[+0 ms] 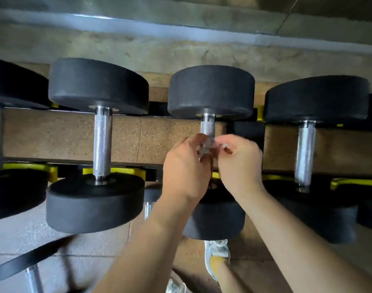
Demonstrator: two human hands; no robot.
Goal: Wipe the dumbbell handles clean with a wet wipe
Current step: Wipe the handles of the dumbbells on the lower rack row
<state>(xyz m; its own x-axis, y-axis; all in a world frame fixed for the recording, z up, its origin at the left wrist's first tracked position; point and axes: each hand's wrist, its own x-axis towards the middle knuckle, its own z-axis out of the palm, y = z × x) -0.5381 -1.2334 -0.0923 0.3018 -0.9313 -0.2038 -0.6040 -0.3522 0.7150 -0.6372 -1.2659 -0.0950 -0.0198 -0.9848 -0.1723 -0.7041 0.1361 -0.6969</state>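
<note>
small crumpled translucent wet wipe (206,147) pinched between fingers of left hand (186,166) and right hand (240,163), just over knurled steel handle (208,127) of black rubber dumbbell (210,92) on yellow-cradled rack (117,171).

Gym: dumbbells (98,144) on rack (125,171)

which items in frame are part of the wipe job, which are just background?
In the job:
- left hand and right hand, pinching the wet wipe
- middle dumbbell handle, partly covered by the hands
- neighbouring handles

Background:
- yellow rack cradles
- lower-tier dumbbell
- sneaker
- cork-like floor
</note>
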